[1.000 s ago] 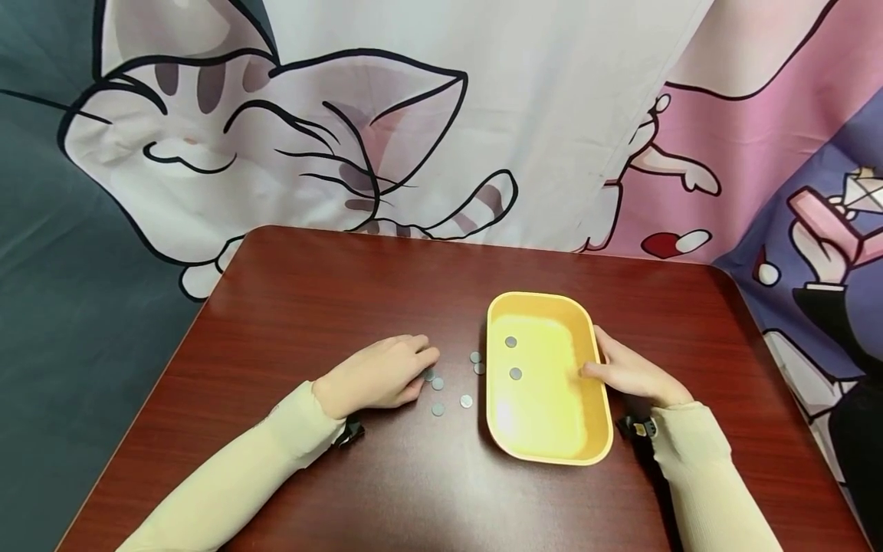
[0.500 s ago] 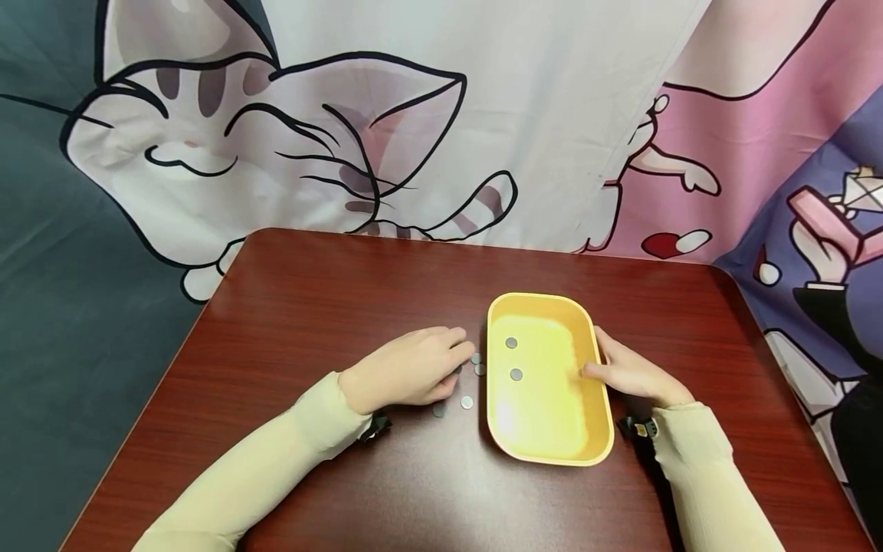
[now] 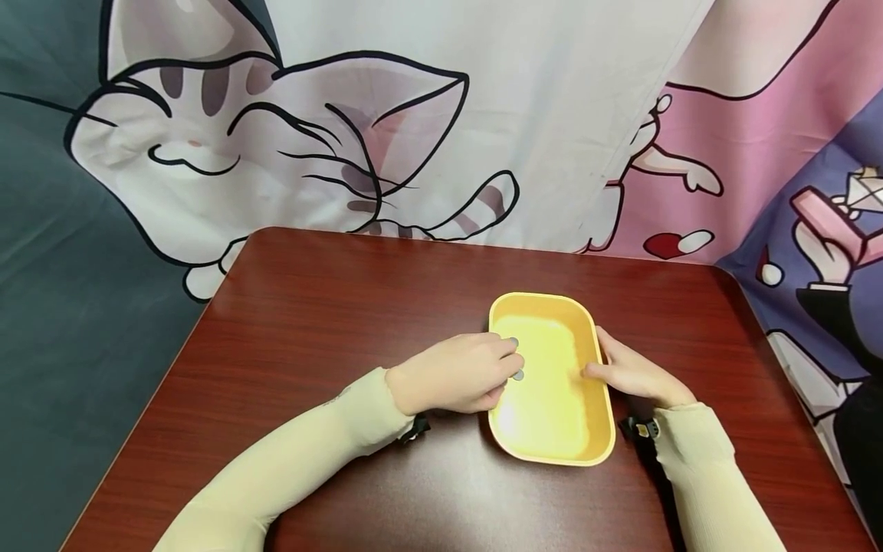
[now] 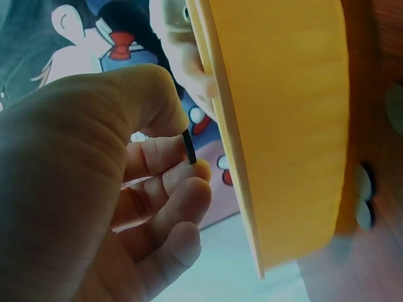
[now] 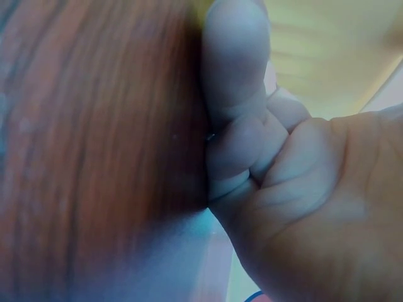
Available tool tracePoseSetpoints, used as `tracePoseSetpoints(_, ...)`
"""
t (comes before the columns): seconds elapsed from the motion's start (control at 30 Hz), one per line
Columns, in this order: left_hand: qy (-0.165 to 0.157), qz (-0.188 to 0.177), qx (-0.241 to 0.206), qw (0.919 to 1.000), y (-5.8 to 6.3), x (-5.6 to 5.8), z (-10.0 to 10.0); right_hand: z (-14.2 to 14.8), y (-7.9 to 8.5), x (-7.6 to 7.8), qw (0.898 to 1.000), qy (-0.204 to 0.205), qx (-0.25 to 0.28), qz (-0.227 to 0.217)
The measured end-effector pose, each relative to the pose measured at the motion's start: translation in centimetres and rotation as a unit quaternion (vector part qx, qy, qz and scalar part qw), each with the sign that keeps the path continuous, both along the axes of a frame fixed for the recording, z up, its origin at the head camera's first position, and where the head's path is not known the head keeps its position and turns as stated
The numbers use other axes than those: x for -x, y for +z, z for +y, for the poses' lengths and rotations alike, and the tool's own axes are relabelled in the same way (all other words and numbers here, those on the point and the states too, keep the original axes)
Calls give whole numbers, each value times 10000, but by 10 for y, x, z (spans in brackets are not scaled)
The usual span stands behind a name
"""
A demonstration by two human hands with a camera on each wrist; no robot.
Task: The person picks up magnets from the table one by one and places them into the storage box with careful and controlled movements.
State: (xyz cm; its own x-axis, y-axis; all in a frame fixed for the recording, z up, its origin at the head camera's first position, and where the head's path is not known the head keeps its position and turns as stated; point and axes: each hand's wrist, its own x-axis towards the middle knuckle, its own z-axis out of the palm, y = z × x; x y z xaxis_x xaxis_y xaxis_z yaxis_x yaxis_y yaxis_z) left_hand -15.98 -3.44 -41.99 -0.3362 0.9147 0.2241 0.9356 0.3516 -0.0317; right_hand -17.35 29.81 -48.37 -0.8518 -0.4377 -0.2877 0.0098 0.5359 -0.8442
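Above the left rim of the yellow plastic tray (image 3: 552,429), my left hand (image 3: 458,373) pinches a coin (image 4: 189,147) between thumb and fingertips. The left wrist view shows that coin edge-on, beside the tray's outer wall. Inside the tray lie two grey coins, an upper coin (image 3: 513,342) and a lower coin (image 3: 519,376), partly behind my left fingers. My right hand (image 3: 638,372) grips the tray's right wall, thumb over the rim. In the right wrist view, the other fingers are low by the tabletop (image 5: 107,138). The left hand hides the loose table coins from the head view.
Several coins lie on the table near the tray, among them a coin (image 4: 364,182) in the left wrist view. The brown wooden table (image 3: 331,284) ends at a cartoon-printed curtain (image 3: 552,115). A dark shape (image 3: 858,445) stands beyond the right edge.
My left hand has moved right, from the loose coins on the table to above the tray's left rim. The right hand and the tray have stayed in place.
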Motion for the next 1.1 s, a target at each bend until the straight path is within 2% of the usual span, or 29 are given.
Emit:
tracePoseSetpoints(0.23, -99, 484, 555, 9972, -2, -3, 26, 0, 0, 0, 10000, 12, 28, 8)
tracePoseSetpoints(0.33, 20, 336, 784, 9964, -1, -2, 35, 1, 0, -1, 10000, 44, 51, 63)
tracePoseSetpoints(0.5, 194, -233, 937, 9951, -1, 0, 48, 1, -1, -2, 9999, 51, 91, 57)
tracePoseSetpoints(0.7, 503, -466, 1315, 9889, -7, 1, 57, -1, -1, 0, 9998, 117, 109, 125)
tracePoseSetpoints(0.9, 934, -484, 1657, 9805, -14, -1, 65, -1, -1, 0, 9998, 95, -20, 200)
tracePoseSetpoints(1.1, 1079, -191, 1947, 9747, -21, -4, 71, 0, -2, -1, 9995, 96, -70, 282)
